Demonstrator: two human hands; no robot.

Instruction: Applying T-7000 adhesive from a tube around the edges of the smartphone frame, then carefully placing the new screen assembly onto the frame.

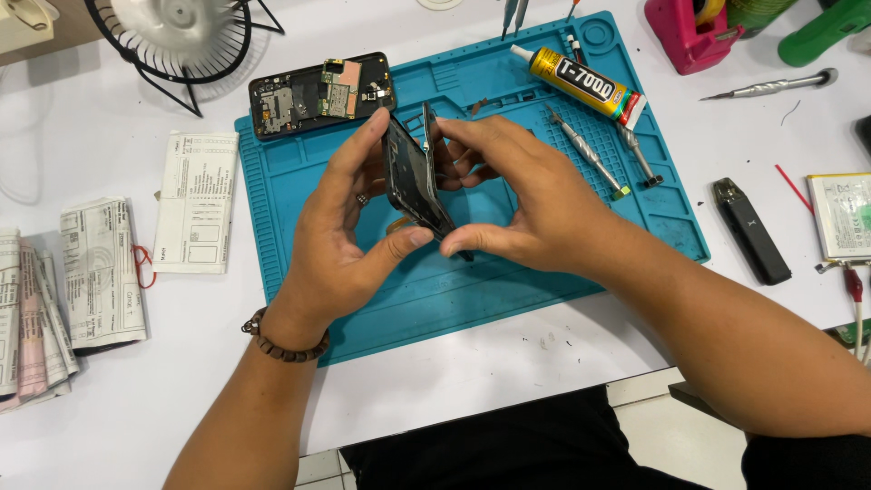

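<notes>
Over teal mat [544,272], both hands [435,218] gripping dark phone frame [413,177], yellow glue tube [585,84] behind

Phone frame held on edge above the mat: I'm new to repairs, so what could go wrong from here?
1. Both hands, left and right, pinch the thin phone frame by its edges; it might flex or slip onto the mat.
2. An orange flex strip hangs below it; pulling could tear it.
3. The opened phone lies bare near the mat's edge.
</notes>
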